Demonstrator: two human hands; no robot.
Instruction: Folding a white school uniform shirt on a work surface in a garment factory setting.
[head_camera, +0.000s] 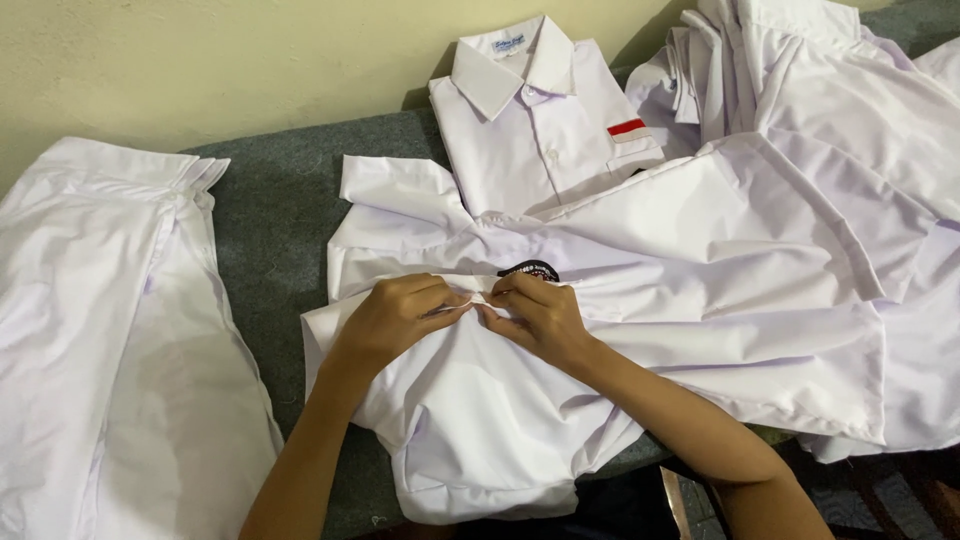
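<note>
A white shirt (560, 400) lies spread out in front of me on a grey surface (275, 215). My left hand (392, 318) and my right hand (535, 315) meet at its middle, both pinching the fabric along the front edge, fingertips almost touching. A small dark patch (530, 269) shows on the shirt just above my right hand. Whether a button sits between my fingers is hidden.
A neatly folded white shirt (540, 130) with a red-and-white chest badge (628, 129) leans against the cream wall (200, 60) at the back. More white shirts lie piled at the right (850, 120), and another lies flat at the left (90, 330).
</note>
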